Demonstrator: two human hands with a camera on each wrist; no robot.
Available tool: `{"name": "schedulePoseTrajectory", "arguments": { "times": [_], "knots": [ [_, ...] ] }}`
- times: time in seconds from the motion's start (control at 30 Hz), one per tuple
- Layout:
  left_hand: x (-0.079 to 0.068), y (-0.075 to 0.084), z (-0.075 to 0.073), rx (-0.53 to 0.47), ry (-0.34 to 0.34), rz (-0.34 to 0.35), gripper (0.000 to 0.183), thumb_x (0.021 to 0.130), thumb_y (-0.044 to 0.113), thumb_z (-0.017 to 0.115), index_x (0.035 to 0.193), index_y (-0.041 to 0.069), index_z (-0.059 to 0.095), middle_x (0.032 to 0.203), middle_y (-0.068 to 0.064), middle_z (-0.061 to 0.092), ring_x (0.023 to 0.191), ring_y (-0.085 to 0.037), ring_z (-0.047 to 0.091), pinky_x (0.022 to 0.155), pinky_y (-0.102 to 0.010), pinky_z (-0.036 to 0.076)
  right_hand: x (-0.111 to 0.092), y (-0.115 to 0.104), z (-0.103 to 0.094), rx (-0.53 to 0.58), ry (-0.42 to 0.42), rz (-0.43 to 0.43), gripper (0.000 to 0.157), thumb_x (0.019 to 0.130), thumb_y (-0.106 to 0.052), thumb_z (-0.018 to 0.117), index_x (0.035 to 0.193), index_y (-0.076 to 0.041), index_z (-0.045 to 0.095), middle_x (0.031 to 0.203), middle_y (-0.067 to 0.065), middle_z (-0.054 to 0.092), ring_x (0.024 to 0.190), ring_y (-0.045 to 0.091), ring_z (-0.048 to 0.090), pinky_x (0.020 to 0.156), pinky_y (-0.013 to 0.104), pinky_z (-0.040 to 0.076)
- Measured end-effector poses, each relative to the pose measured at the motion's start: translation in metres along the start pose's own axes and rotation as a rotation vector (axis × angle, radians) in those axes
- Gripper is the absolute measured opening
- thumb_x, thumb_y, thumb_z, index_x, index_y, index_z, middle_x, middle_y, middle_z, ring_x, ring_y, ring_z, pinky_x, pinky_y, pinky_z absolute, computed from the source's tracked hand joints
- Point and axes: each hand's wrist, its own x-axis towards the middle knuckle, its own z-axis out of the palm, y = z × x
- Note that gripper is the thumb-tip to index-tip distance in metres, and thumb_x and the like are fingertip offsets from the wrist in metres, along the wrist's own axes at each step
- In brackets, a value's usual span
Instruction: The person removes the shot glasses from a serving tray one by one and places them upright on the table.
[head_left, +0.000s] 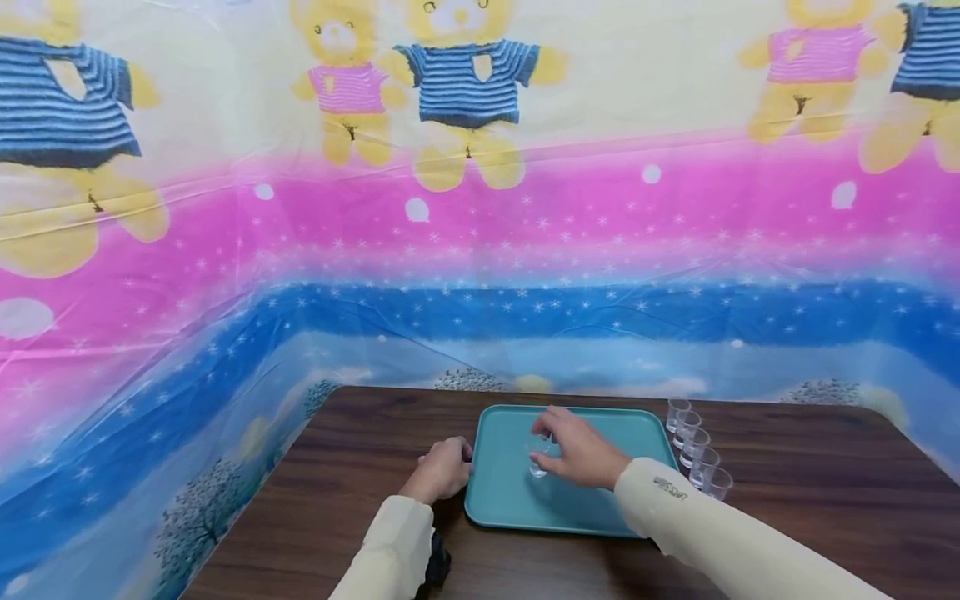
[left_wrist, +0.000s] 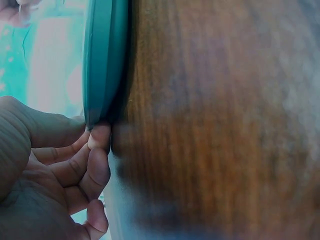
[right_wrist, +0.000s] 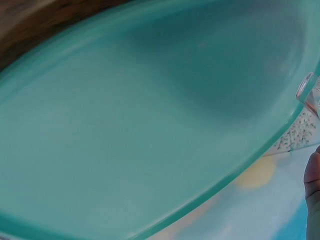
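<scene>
In the head view a teal tray (head_left: 495,508) lies on the table, and a small clear shot glass (head_left: 537,469) stands on it, left of centre. My right hand (head_left: 581,450) is at this glass, its thumb and fingers spread around it. In the right wrist view a gap shows between a fingertip (right_wrist: 313,172) and the glass (right_wrist: 309,92); the thumb is out of frame there. My left hand (head_left: 446,468) is at the tray's left edge. The left wrist view shows its thumb and index finger (left_wrist: 101,135) pinching the tray's rim (left_wrist: 105,60).
Several clear shot glasses (head_left: 695,447) stand in a row along the tray's right side. Dark wood tabletop (head_left: 360,467) surrounds the tray. A printed cloth (head_left: 600,308) with bears and trees hangs behind and to the left of the table.
</scene>
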Motion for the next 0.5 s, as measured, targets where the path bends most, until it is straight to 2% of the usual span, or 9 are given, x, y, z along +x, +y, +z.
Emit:
{"name": "schedulePoseTrajectory", "arguments": {
  "times": [0.2, 0.5],
  "knots": [
    [0.001, -0.001, 0.002, -0.005, 0.008, -0.012, 0.017, 0.095, 0.01, 0.058, 0.11, 0.002, 0.061, 0.103, -0.011, 0.059, 0.094, -0.031, 0.051, 0.087, -0.051, 0.038, -0.015, 0.007, -0.012, -0.022, 0.002, 0.014, 0.027, 0.088, -0.021, 0.069, 0.11, -0.009, 0.06, 0.099, 0.0, 0.053, 0.088, 0.014, 0.052, 0.074, 0.035, 0.047],
    [0.001, 0.0, 0.001, 0.01, -0.003, -0.004, 0.018, 0.094, 0.01, 0.058, 0.11, 0.002, 0.061, 0.106, -0.013, 0.059, 0.101, -0.034, 0.052, 0.091, -0.054, 0.036, -0.04, 0.026, -0.03, -0.056, 0.002, 0.043, 0.024, 0.087, -0.021, 0.07, 0.108, -0.013, 0.059, 0.098, 0.0, 0.055, 0.087, 0.018, 0.054, 0.073, 0.035, 0.047]
  ]
}}
